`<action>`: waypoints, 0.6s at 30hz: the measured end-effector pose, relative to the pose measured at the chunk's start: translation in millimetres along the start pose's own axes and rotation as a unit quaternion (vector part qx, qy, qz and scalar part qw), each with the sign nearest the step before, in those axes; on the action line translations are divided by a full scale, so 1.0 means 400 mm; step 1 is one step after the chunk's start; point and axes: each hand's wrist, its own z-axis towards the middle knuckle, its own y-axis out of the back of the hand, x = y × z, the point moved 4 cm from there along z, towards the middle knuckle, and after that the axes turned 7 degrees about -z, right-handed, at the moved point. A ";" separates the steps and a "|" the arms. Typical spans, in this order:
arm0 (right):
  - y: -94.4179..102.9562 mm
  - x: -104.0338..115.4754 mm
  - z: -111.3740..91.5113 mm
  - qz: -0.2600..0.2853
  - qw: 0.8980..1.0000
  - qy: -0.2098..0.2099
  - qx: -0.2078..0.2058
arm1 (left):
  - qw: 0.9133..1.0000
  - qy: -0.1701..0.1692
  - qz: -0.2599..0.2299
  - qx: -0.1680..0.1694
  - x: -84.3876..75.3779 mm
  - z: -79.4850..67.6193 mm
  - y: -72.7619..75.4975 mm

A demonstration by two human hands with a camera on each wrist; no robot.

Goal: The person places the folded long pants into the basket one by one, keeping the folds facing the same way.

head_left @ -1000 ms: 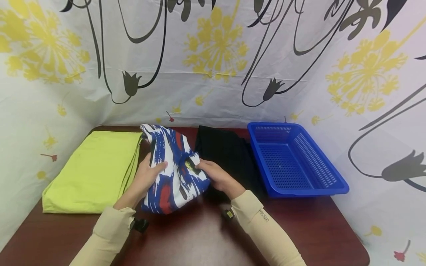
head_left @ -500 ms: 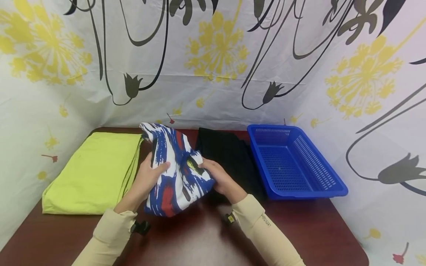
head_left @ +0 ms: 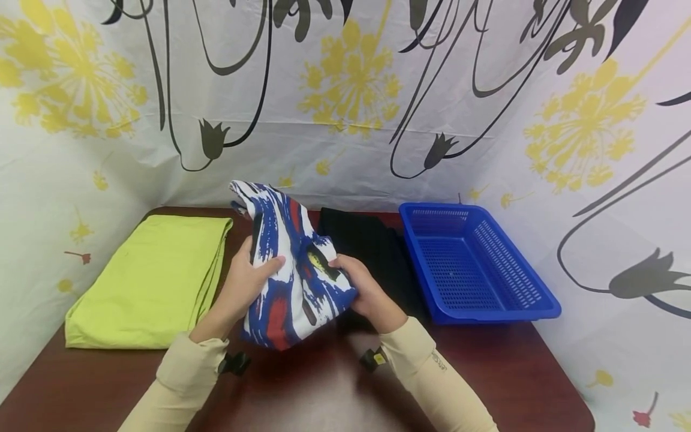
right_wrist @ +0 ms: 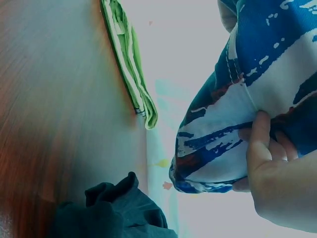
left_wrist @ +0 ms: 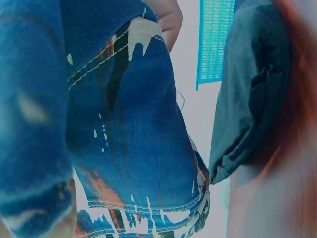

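A folded garment (head_left: 291, 264) with blue, white and red brush-stroke print is held up above the table between both hands. My left hand (head_left: 245, 285) grips its left edge, thumb across the front. At the right edge my right hand (head_left: 367, 291) pinches the cloth, thumb in front. Stitched seams show on the garment (left_wrist: 133, 124) in the left wrist view, where its cloth fills much of the picture. In the right wrist view the fingers of my right hand (right_wrist: 277, 173) curl against the cloth.
A folded yellow-green cloth (head_left: 146, 276) lies at the left of the dark red table (head_left: 324, 390). Folded black cloth (head_left: 367, 240) lies behind my right hand. Beside it, at the right, stands a blue plastic basket (head_left: 540, 312). A patterned sheet (head_left: 345, 156) hangs behind the table.
Both hands have shifted slightly to the right with the garment, and its upper end has risen. The cloths and the basket stay where they were.
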 end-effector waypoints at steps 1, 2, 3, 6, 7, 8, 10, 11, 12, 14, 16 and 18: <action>0.001 0.003 -0.002 0.003 1.000 0.005 0.001 | 1.000 -0.005 -0.004 0.002 -0.003 0.001 -0.003; 0.003 0.006 -0.003 0.004 1.000 0.010 0.001 | 1.000 -0.010 -0.007 0.004 -0.005 0.001 -0.006; 0.004 0.008 -0.005 0.006 1.000 0.016 0.001 | 1.000 -0.013 -0.006 0.005 -0.007 0.002 -0.009; 0.010 0.014 -0.010 0.011 0.999 0.032 -0.008 | 1.000 -0.020 -0.006 0.011 -0.010 0.007 -0.022; 0.014 0.015 -0.012 0.013 0.999 0.036 -0.015 | 1.000 -0.022 -0.009 0.014 -0.010 0.009 -0.027; 0.018 0.016 -0.014 0.017 0.999 0.041 -0.022 | 0.999 -0.023 -0.013 0.017 -0.010 0.012 -0.032; 0.025 0.019 -0.018 0.023 0.998 0.051 -0.037 | 0.999 -0.024 -0.020 0.021 -0.009 0.016 -0.041; 0.028 0.021 -0.020 0.025 0.997 0.056 -0.043 | 0.999 -0.022 -0.025 0.021 -0.008 0.018 -0.044; 0.030 0.024 -0.022 0.026 0.997 0.061 -0.045 | 0.999 -0.021 -0.026 0.019 -0.009 0.018 -0.045; 0.031 0.029 -0.025 0.027 0.996 0.071 -0.042 | 0.999 -0.011 -0.027 0.015 -0.009 0.018 -0.044; 0.031 0.035 -0.029 0.031 0.996 0.081 -0.035 | 0.999 0.003 -0.031 0.016 -0.009 0.017 -0.039; 0.030 0.043 -0.034 0.036 0.995 0.090 -0.031 | 0.999 0.012 -0.039 0.022 -0.010 0.016 -0.034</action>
